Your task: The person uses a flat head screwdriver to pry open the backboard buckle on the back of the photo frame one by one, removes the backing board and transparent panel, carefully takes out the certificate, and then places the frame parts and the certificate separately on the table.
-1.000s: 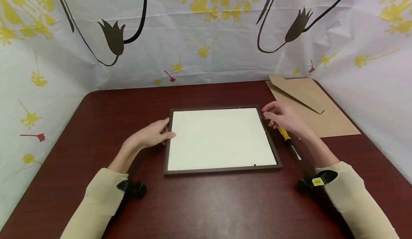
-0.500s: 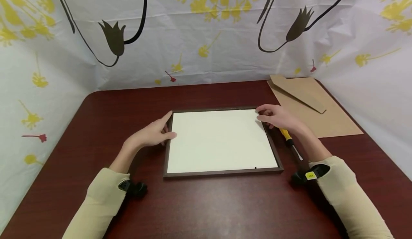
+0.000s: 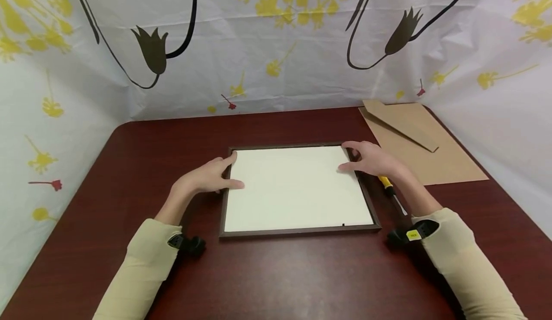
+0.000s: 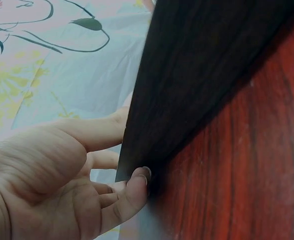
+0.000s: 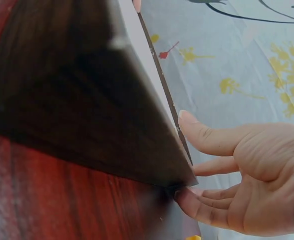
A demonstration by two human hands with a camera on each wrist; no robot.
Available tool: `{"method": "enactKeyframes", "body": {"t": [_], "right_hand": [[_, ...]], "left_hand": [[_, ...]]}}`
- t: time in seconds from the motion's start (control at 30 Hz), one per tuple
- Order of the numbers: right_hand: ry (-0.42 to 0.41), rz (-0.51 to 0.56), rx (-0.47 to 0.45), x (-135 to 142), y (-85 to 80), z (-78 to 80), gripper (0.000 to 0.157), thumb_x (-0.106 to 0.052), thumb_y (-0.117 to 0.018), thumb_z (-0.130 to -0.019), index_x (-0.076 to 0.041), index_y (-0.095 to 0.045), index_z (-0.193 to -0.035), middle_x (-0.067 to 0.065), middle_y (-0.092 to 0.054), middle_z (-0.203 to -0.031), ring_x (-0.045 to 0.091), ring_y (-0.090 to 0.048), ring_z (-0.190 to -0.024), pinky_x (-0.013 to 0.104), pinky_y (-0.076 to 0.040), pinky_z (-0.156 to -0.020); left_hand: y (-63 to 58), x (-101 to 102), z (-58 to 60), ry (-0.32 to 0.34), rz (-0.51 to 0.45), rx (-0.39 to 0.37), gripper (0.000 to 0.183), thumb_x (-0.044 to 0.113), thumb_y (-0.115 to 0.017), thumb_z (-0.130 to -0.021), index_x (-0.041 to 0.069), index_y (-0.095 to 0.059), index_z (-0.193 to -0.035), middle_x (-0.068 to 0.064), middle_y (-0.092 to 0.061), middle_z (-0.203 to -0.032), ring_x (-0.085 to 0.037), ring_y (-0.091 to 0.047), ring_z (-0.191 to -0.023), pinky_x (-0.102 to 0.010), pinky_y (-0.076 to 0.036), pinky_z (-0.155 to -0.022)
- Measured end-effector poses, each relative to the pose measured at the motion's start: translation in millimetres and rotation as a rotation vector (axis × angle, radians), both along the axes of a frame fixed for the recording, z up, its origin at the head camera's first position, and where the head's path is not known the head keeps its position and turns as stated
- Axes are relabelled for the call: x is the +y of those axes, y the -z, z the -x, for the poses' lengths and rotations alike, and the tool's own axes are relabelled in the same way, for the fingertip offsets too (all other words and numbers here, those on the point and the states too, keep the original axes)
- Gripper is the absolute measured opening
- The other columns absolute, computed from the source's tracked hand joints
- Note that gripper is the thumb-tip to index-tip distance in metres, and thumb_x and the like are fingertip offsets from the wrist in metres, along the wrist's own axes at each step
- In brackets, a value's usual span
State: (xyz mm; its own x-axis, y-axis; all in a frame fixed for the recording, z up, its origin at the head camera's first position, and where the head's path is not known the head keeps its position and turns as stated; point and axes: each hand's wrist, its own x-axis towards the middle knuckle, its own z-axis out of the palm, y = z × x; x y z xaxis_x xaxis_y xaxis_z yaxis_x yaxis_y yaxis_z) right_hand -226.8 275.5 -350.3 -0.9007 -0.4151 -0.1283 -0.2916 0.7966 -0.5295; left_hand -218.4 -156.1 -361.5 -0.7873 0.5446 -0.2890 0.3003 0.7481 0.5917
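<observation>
The frame [image 3: 297, 232] lies centrally on the desk [image 3: 293, 277], left hand [image 3: 207, 176] and right hand [image 3: 372, 159] gripping its 2 sides, probably to position it; the next move likely calls for even pressure.

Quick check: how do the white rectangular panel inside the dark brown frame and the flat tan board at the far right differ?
The panel is white; the board is tan. The panel lies inside the frame, the board outside it on the table. A narrow tan strip extends over the board, none over the panel. Both look flat and straight-edged.
</observation>
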Motion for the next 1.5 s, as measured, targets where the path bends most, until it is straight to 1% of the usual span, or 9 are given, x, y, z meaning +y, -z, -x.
{"method": "enactKeyframes", "body": {"t": [0.13, 0.2, 0.3, 0.43, 0.63, 0.93, 1.23, 1.37, 1.5], "right_hand": [[0.008, -0.02, 0.021, -3.2, 2.7, -1.4, 0.08, -0.034, -0.08, -0.089, 0.009, -0.042, -0.146, 0.022, -0.054, -0.11, 0.032, -0.051, -0.095, 0.046, -0.042, -0.079], [0.02, -0.032, 0.028, -5.3, 4.5, -1.7, 0.082, -0.034, -0.081, -0.088, 0.008, -0.041, -0.147, 0.024, -0.054, -0.113, 0.033, -0.051, -0.098, 0.048, -0.043, -0.081], [0.033, -0.037, 0.039, -8.0, 6.3, -2.3, 0.083, -0.033, -0.081, -0.087, 0.007, -0.04, -0.147, 0.026, -0.053, -0.117, 0.035, -0.049, -0.101, 0.05, -0.043, -0.082], [0.044, -0.04, 0.05, -10.4, 6.8, -2.8, 0.081, -0.031, -0.082, -0.087, 0.006, -0.041, -0.147, 0.026, -0.053, -0.118, 0.036, -0.049, -0.103, 0.05, -0.043, -0.083], [0.035, -0.034, 0.072, -10.4, 8.1, -1.6, 0.076, -0.029, -0.083, -0.087, 0.003, -0.046, -0.144, 0.021, -0.052, -0.108, 0.032, -0.046, -0.094, 0.046, -0.04, -0.078], [0.011, 0.01, 0.1, -5.9, 9.0, 1.0, 0.064, -0.027, -0.083, -0.087, 0.003, -0.053, -0.134, 0.015, -0.048, -0.095, 0.027, -0.043, -0.082, 0.042, -0.036, -0.074], [0.053, 0.033, 0.13, -6.6, 6.3, -0.4, 0.044, -0.032, -0.071, -0.097, 0.001, -0.064, -0.126, 0.015, -0.053, -0.095, 0.032, -0.037, -0.101, 0.044, -0.036, -0.08], [0.032, 0.06, 0.142, -6.9, 3.2, -0.5, 0.041, -0.032, -0.067, -0.099, 0.001, -0.067, -0.124, 0.009, -0.052, -0.083, 0.027, -0.043, -0.087, 0.041, -0.035, -0.075], [0.05, 0.129, 0.073, -5.2, 0.9, -0.5, 0.044, -0.035, -0.064, -0.1, -0.001, -0.064, -0.128, 0.009, -0.057, -0.087, 0.024, -0.05, -0.08, 0.038, -0.039, -0.074]], "left_hand": [[-0.7, 0.0, -1.3, -0.011, -0.01, -0.018, 0.097, 0.041, -0.066, -0.098, -0.003, -0.005, -0.16, -0.03, -0.014, -0.162, -0.042, -0.028, -0.145, -0.057, -0.03, -0.114], [-0.8, -0.6, -2.0, -0.02, -0.013, -0.03, 0.097, 0.041, -0.066, -0.098, -0.002, -0.004, -0.16, -0.03, -0.011, -0.163, -0.044, -0.016, -0.149, -0.059, -0.026, -0.115], [-1.3, -1.4, -3.1, -0.027, -0.012, -0.036, 0.098, 0.041, -0.067, -0.098, -0.001, -0.004, -0.16, -0.03, -0.01, -0.163, -0.045, -0.011, -0.15, -0.06, -0.023, -0.116], [-2.5, -2.0, -3.7, -0.019, -0.01, -0.02, 0.098, 0.041, -0.067, -0.098, -0.003, -0.006, -0.16, -0.031, -0.012, -0.162, -0.045, -0.016, -0.149, -0.06, -0.025, -0.115], [-2.8, -1.7, -2.8, -0.019, -0.011, -0.005, 0.096, 0.039, -0.068, -0.097, -0.005, -0.008, -0.159, -0.031, -0.016, -0.161, -0.043, -0.023, -0.147, -0.058, -0.028, -0.115], [-2.0, -0.7, -2.2, -0.021, -0.013, -0.001, 0.095, 0.038, -0.068, -0.097, -0.005, -0.01, -0.159, -0.03, -0.015, -0.162, -0.045, -0.015, -0.149, -0.06, -0.023, -0.117], [0.2, -0.5, -0.5, -0.021, -0.024, -0.005, 0.095, 0.038, -0.067, -0.098, -0.005, -0.009, -0.159, -0.032, -0.015, -0.161, -0.044, -0.021, -0.147, -0.058, -0.028, -0.115], [0.4, 0.3, -0.5, -0.026, -0.025, -0.008, 0.096, 0.038, -0.068, -0.097, -0.004, -0.009, -0.16, -0.031, -0.014, -0.161, -0.044, -0.019, -0.148, -0.058, -0.027, -0.115], [0.2, 1.3, -0.8, -0.031, -0.026, -0.008, 0.097, 0.038, -0.069, -0.096, -0.004, -0.009, -0.16, -0.03, -0.014, -0.162, -0.044, -0.016, -0.149, -0.058, -0.024, -0.117]]}}
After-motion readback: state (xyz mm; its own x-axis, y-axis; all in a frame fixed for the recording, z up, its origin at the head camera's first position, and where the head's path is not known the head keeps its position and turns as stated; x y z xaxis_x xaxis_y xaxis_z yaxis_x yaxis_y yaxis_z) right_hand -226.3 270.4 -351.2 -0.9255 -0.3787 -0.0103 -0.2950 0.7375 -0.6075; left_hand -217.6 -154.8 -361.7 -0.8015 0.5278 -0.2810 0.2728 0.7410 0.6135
